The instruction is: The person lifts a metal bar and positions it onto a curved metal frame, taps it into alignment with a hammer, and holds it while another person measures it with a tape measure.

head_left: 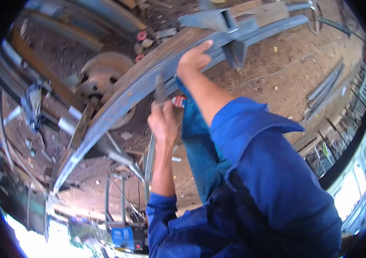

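Note:
A long grey steel bar (138, 86) runs diagonally across the head view. My left hand (163, 120) is closed around a short grey-brown rod-like tool (160, 89), blurred, its kind unclear; its top end overlaps the bar's near edge in view. Further up, my right hand (193, 60) lies against the bar with a finger stretched along it and holds nothing I can see. Beyond that hand, a short hollow steel tube piece (211, 20) and an angled steel plate (235, 53) sit at the bar's upper end.
A rusty round wheel-like disc (108, 71) lies under the bar. Steel beams (62, 28) stand at upper left; loose metal lengths (325, 88) lie on the dirt at right. A blue machine (123, 236) is at the bottom. My teal trouser leg (200, 146) is beneath my arms.

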The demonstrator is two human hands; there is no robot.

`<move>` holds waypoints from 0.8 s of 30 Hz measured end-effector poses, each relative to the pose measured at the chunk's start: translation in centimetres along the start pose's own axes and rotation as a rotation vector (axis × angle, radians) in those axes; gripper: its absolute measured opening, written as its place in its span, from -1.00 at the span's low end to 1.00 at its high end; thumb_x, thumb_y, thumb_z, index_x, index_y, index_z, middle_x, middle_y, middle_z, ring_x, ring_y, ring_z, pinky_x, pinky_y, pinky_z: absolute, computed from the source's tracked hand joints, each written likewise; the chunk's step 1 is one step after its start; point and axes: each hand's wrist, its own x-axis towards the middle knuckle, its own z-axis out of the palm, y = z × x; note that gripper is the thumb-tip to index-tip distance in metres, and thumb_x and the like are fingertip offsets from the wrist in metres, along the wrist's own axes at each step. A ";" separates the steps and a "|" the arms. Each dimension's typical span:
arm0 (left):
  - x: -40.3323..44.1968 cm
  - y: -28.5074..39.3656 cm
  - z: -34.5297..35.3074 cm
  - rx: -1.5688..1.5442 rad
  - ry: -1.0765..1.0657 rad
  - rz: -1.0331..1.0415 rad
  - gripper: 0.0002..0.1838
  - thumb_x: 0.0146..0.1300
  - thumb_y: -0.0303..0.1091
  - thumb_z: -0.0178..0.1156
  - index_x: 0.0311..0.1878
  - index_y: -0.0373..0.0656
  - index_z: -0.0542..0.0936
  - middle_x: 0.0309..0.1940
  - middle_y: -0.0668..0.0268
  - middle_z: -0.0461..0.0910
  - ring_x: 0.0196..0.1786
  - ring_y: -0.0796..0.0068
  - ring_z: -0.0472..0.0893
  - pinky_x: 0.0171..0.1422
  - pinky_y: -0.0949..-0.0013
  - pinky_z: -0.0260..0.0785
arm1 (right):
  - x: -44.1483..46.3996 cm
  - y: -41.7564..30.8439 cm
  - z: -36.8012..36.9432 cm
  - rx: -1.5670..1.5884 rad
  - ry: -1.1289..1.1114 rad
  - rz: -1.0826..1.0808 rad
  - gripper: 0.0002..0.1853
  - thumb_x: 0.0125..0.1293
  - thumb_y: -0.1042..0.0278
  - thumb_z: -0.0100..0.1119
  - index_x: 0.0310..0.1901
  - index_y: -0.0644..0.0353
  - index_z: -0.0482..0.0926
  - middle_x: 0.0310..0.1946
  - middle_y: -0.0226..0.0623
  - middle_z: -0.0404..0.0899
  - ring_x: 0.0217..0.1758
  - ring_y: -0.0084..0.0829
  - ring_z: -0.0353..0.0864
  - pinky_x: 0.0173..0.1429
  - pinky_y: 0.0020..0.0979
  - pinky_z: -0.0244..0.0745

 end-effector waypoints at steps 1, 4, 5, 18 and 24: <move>-0.6 1.8 -0.1 -0.108 0.060 0.032 -0.75 0.33 -0.29 0.04 -0.31 -0.34 0.47 -0.60 0.31 0.43 -0.58 0.45 0.37 -0.49 0.30 0.23 | 0.0 -0.5 0.1 -0.026 0.021 -0.035 -0.05 0.35 -0.35 -0.31 -0.28 0.76 0.49 -0.23 0.53 0.47 -0.06 0.29 0.49 0.10 0.03 0.32; -2.3 3.0 -0.8 -0.452 0.065 0.106 -0.73 0.39 -0.25 -0.05 -0.45 -0.13 0.37 -0.66 0.52 0.28 -0.66 0.76 0.18 -0.63 0.58 -0.05 | 0.0 0.0 -0.2 -0.038 0.057 -0.103 -0.09 0.35 -0.32 -0.26 -0.30 0.74 0.49 -0.27 0.51 0.47 -0.08 0.29 0.48 0.06 0.00 0.32; -2.3 4.2 -1.4 -0.481 0.007 0.192 -0.66 0.41 -0.12 -0.02 -0.43 -0.14 0.37 -0.67 0.52 0.28 -0.69 0.75 0.16 -0.65 0.60 -0.09 | -0.1 -0.2 -0.5 -0.042 0.033 -0.093 -0.10 0.35 -0.31 -0.26 -0.31 0.72 0.51 -0.28 0.49 0.48 -0.10 0.28 0.49 0.04 0.00 0.32; 6.1 15.0 4.2 0.449 -0.506 0.986 -0.62 0.20 -0.08 0.23 -0.27 -0.27 0.50 -0.46 -0.02 0.61 -0.43 0.01 0.62 -0.40 0.09 0.45 | -0.5 -0.8 -0.9 0.359 -0.076 -0.122 -0.54 -0.02 0.21 0.44 -0.13 0.30 0.53 -0.38 -0.18 0.62 -0.35 -0.33 0.59 -0.11 -0.28 0.49; 7.0 15.2 6.4 0.579 -0.475 0.889 -0.68 0.24 -0.16 0.14 -0.30 -0.30 0.48 -0.48 -0.19 0.55 -0.44 -0.18 0.59 -0.33 -0.01 0.45 | -0.2 -1.4 -1.7 0.238 -0.105 0.009 -0.55 -0.01 0.20 0.44 -0.14 0.28 0.54 -0.42 -0.25 0.60 -0.38 -0.36 0.56 -0.16 -0.30 0.48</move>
